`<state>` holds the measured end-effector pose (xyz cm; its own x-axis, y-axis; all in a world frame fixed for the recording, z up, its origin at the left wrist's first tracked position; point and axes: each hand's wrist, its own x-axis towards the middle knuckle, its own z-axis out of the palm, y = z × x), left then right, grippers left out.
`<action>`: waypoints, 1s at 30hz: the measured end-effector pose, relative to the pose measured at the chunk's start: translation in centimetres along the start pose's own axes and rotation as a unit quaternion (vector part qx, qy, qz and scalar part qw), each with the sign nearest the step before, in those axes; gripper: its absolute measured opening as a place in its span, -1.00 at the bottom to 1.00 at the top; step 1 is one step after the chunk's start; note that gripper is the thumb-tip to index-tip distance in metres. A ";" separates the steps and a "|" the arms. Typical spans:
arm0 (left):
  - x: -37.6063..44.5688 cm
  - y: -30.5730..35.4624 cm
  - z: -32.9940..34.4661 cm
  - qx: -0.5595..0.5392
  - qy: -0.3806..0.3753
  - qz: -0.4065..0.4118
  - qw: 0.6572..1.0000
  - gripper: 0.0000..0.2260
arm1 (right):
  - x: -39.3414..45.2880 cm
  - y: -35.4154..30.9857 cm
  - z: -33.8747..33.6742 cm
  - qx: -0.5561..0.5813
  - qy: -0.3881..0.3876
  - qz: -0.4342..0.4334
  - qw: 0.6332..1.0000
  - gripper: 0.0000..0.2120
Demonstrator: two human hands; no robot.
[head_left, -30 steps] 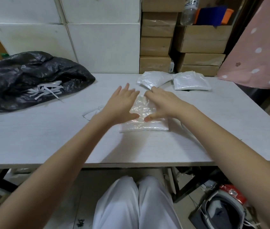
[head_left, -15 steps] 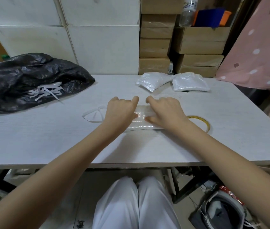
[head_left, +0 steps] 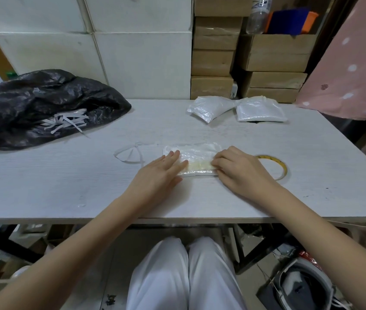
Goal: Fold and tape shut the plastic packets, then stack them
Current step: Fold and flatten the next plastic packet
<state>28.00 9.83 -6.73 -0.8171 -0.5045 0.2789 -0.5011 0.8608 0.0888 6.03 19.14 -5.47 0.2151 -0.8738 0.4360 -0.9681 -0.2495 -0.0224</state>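
Plastic like this is springy stuff, so the main worry is the fold popping back open. The packet (head_left: pixel 192 159) sits near the middle of the surface (head_left: pixel 65 186), folded into a flat strip. Both hands are spread flat on it: the left hand (head_left: pixel 159 173) presses the packet's 9 o'clock end with open fingers, and the right hand (head_left: pixel 240 168) pins the 3 o'clock end with its fingertips curled onto the near edge. Neither is gripping anything, just pressing down.

My guess at what goes wrong from here:

- The tape roll (head_left: pixel 273 166) lies just beside the right hand, at 3 o'clock of the packet. Reaching for it means lifting that hand, and the right end probably unfolds as soon as the pressure's off. The left hand would have to slide toward the centre to hold the whole crease.
- There's a yellowish band along the near edge that could be tape already stuck down, but I honestly can't tell. If it isn't, nothing holds the fold except the hands.
- Trapped air could puff the packet and make it sit lumpy when stacked.
- The loose white scrap (head_left: pixel 130 155) at 9 o'clock of the packet is close enough to get caught under sticky tape.

Two finished-looking packets (head_left: pixel 235 108) sit at 12 o'clock toward the far edge, side by side rather than properly stacked, so the stacking looks not done yet. A slippery pile could slide too.
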 end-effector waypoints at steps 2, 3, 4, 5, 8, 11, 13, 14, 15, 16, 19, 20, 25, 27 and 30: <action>0.0 0.0 -0.1 -0.008 -0.015 -0.002 1.000 -0.68 | -0.9 0.1 0.3 0.012 -0.013 -0.003 1.000 -0.75; -0.1 0.1 -0.2 -0.012 -0.017 0.001 1.000 -0.64 | -1.4 0.3 0.6 0.020 -0.024 -0.002 0.999 -0.69; -0.2 0.1 -0.2 -0.012 -0.014 0.006 1.000 -0.62 | -1.9 0.3 0.8 0.040 -0.031 0.005 0.999 -0.64; -0.3 0.0 -0.1 -0.014 -0.010 0.010 1.000 -0.61 | -2.2 0.3 1.0 0.088 -0.029 0.028 0.995 -0.63; -0.5 -0.1 0.2 -0.035 -0.001 0.002 0.999 -0.61 | -1.8 -0.7 0.2 0.375 0.005 0.220 0.900 -0.76; -0.4 -0.2 0.3 -0.048 -0.017 -0.006 0.999 -0.59 | -0.5 -1.6 -0.8 0.430 0.107 0.267 0.856 -0.73; -0.4 -0.2 0.2 -0.055 -0.024 -0.008 0.998 -0.59 | 0.3 -2.6 -1.0 0.293 0.117 0.182 0.931 -0.60; -0.3 -0.2 0.2 -0.056 -0.019 -0.005 0.998 -0.59 | 0.6 -3.0 -0.7 0.190 0.097 0.121 0.969 -0.55; -0.4 -0.2 0.2 -0.054 -0.015 -0.001 0.998 -0.59 | 0.8 -3.3 -0.3 0.104 0.066 0.076 0.990 -0.50; -0.4 -0.2 0.1 -0.051 -0.013 0.002 0.999 -0.60 | 1.0 -3.8 0.0 0.051 0.021 0.061 0.997 -0.44; -0.5 -0.2 0.1 -0.044 -0.024 0.007 0.999 -0.59 | 0.9 -4.0 1.3 0.008 -0.096 0.108 0.989 -0.28; -0.6 -0.3 0.1 -0.042 -0.032 0.011 0.999 -0.59 | 0.7 -3.8 1.9 0.007 -0.117 0.122 0.986 -0.27; -1.0 -0.7 -0.1 -0.117 -0.043 0.013 0.992 -0.53 | 0.4 -3.3 2.3 0.144 -0.165 0.180 0.959 -0.37; -0.8 -0.4 -1.1 -0.249 -0.097 -0.042 0.963 -0.50 | 0.6 -3.2 2.2 0.163 -0.170 0.187 0.954 -0.37; 0.2 -0.4 -3.9 -0.434 -0.035 -0.144 0.888 -0.49 | 0.5 -3.4 2.3 0.133 -0.166 0.175 0.961 -0.31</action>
<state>29.16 9.62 -3.00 -0.7207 -0.6899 0.0677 -0.3083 0.4066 0.8600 9.71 18.58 -7.19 -0.0466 -0.9977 0.0495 -0.9313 0.0255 -0.3633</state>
